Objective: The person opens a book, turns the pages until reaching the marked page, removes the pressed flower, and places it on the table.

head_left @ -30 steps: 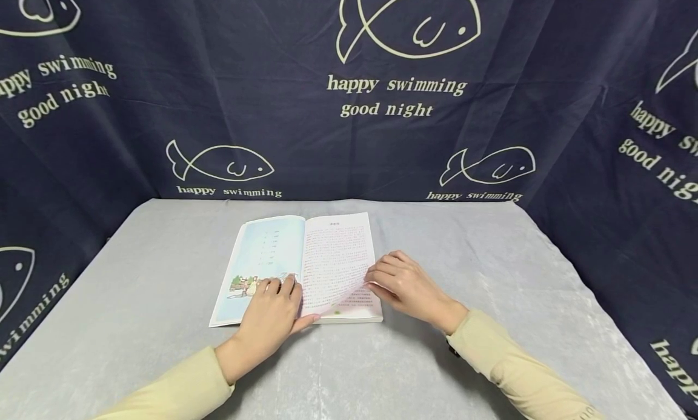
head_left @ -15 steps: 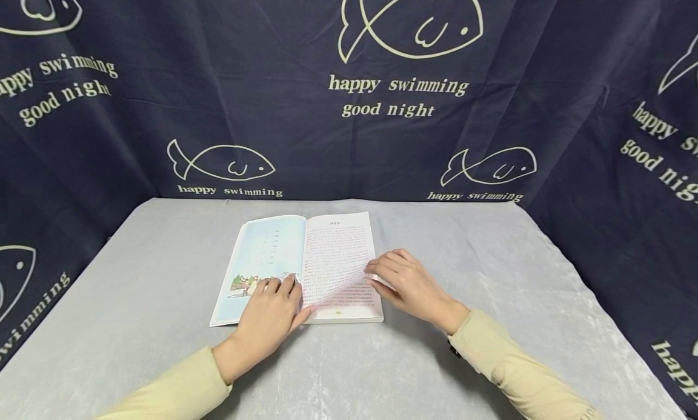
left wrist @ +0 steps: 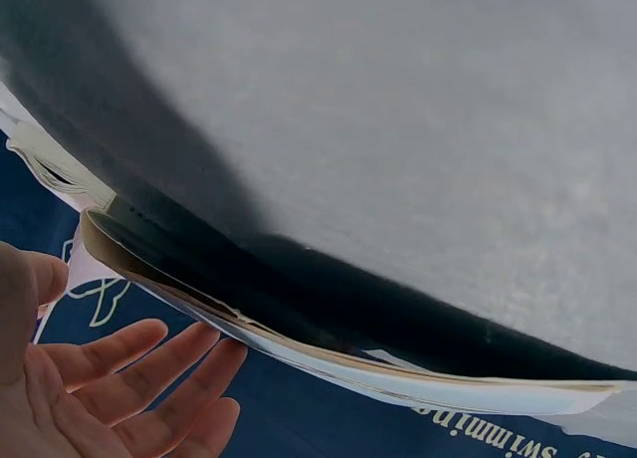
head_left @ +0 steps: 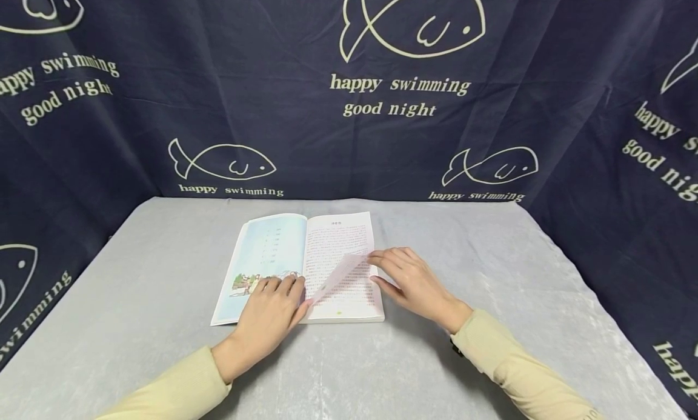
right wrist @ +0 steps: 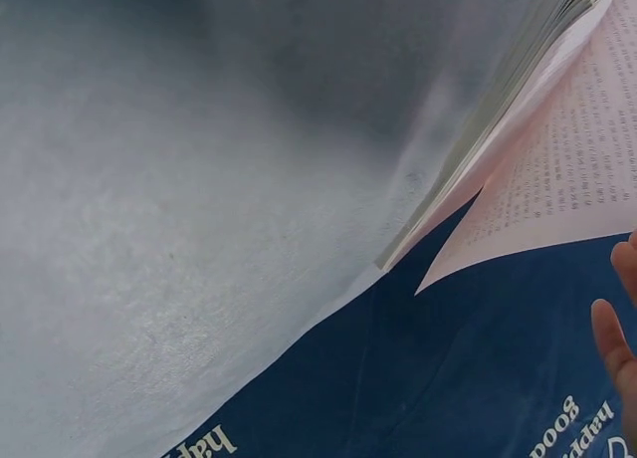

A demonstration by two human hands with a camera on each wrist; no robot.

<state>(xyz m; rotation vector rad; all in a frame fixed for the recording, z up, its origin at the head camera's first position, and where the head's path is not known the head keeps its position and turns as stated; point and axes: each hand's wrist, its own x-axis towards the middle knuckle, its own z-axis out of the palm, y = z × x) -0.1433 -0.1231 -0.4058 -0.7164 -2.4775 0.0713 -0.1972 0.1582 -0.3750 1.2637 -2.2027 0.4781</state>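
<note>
An open book (head_left: 275, 238) lies on the table, its left page pale blue with a drawing at the bottom and its right page full of printed text. My left hand (head_left: 272, 308) rests across the lower left page near the spine, thumb pointing to the right page. A thin page (head_left: 343, 271) on the right side is lifted, its lower corner curling up and over. At its outer edge are the fingertips of my right hand (head_left: 414, 286), the thumb held apart from the fingers. The right wrist view shows that page (right wrist: 557, 169) raised off the stack beneath.
Grey cloth covers the table (head_left: 463, 359). Behind it and along both sides hangs a dark blue curtain (head_left: 305, 117) printed with fish outlines and lettering. Pale sleeves (head_left: 507, 359) reach in from the front.
The page's lower right corner has risen and curled up toward the left, showing more of the page beneath. My left thumb has drawn slightly left; my right fingers have extended a little upward.
</note>
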